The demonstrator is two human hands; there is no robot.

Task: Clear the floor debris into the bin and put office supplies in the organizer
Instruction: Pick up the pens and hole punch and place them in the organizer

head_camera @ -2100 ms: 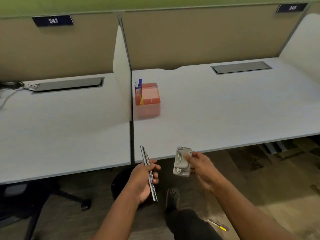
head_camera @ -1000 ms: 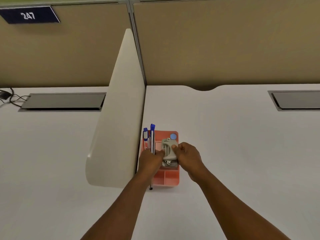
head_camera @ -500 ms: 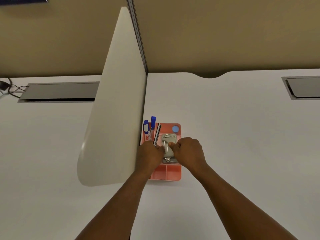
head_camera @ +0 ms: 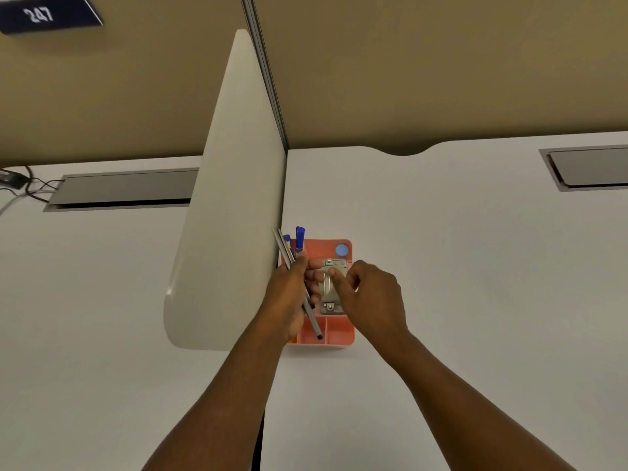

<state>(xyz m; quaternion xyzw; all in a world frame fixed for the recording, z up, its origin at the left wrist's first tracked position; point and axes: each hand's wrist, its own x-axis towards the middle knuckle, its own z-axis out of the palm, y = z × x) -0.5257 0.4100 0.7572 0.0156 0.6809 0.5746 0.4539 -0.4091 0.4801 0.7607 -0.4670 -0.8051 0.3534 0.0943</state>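
Note:
A pink desk organizer [head_camera: 341, 334] stands on the white desk against the divider. A grey metal hole punch [head_camera: 334, 300] lies across its middle compartment. My right hand [head_camera: 373, 294] holds the punch, thumb on top and fingers curled at its right edge. My left hand [head_camera: 287, 294] grips two thin grey pens [head_camera: 282, 245] slanted over the organizer's left side, and its fingertips touch the punch's left edge. Blue-capped pens [head_camera: 299, 237] stand in the back left compartment. A small blue round item [head_camera: 342, 250] sits in the back right corner.
A white curved divider panel [head_camera: 231, 198] rises just left of the organizer. Grey cable hatches are set into the desk at the left [head_camera: 125, 190] and far right [head_camera: 591, 168]. Black cables [head_camera: 20, 185] lie at the far left. Tan partition walls carry a sign reading 247 [head_camera: 40, 15].
I came from the floor to the desk carrying the punch and pens. The punch went down into the organizer. My left hand has now tilted the grey pens further over the left side.

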